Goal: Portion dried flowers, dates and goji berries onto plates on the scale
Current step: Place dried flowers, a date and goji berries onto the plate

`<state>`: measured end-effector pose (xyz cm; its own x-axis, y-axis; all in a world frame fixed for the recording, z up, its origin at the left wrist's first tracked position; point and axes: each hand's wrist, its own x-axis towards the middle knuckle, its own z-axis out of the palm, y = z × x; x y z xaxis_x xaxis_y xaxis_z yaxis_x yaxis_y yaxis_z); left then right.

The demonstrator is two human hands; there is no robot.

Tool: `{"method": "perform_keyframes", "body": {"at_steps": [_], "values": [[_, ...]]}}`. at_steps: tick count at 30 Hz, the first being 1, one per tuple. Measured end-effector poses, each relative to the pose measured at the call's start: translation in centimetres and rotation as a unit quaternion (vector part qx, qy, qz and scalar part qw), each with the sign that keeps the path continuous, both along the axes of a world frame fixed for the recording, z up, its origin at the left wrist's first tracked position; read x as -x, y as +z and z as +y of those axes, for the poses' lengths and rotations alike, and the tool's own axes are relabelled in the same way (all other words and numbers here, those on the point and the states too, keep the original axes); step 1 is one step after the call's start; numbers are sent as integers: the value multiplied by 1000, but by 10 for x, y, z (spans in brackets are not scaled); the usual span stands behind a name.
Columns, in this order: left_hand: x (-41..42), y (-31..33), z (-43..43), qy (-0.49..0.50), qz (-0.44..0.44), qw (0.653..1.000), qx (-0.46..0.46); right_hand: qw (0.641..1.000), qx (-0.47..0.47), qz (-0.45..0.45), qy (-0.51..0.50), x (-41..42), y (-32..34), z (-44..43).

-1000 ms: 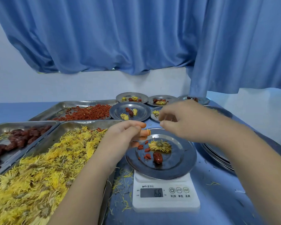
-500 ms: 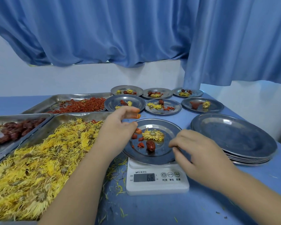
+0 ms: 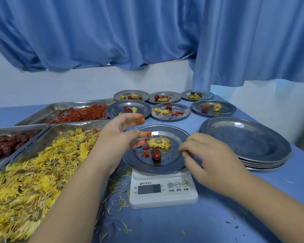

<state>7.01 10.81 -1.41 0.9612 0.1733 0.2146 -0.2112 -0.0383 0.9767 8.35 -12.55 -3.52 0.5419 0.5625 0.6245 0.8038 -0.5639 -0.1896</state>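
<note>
A heap of dried flowers (image 3: 33,172) fills the tray (image 3: 67,126) beneath and outside the left forearm, and a stack of empty plates (image 3: 244,139) sits just past the right hand (image 3: 207,158) on its outer side. Between the two hands stands the scale (image 3: 163,190), reading 7.0 and carrying a steel plate (image 3: 165,165). The left hand (image 3: 121,135) hovers over the plate's left rim with orange-tipped fingers loosely spread and holding nothing, the right hand pinches the opposite rim, and between their fingertips lie one flower (image 3: 158,142), a date (image 3: 156,154) and a few goji berries (image 3: 145,153).
</note>
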Motion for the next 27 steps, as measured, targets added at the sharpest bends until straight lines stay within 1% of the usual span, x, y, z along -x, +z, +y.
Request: {"method": "perform_keyframes", "body": {"at_steps": [4, 7, 10, 13, 15, 20, 23, 25, 27], "values": [[0, -1, 0, 29, -33, 997, -65, 1000, 7, -3, 5, 0, 0, 0], [2, -1, -1, 45, -37, 996, -75, 1000, 9, -5, 4, 0, 0, 0], [0, -2, 0, 40, -27, 998, -49, 1000, 11, -5, 3, 0, 1, -1], [0, 1, -2, 10, -11, 999, 44, 1000, 11, -5, 2, -1, 0, -2], [0, 4, -4, 4, -6, 996, 87, 1000, 11, -5, 4, -1, 0, -2], [4, 8, -7, 1, -11, 992, 130, 1000, 13, -6, 14, -2, -1, -2], [3, 7, -7, 10, -19, 990, 140, 1000, 13, -9, 15, -2, -1, -2], [1, 5, -6, 26, -27, 992, 117, 1000, 14, -11, 17, -2, -1, -2], [-1, 2, -4, 53, -29, 995, 75, 1000, 14, -13, 18, -2, -1, -2]]}}
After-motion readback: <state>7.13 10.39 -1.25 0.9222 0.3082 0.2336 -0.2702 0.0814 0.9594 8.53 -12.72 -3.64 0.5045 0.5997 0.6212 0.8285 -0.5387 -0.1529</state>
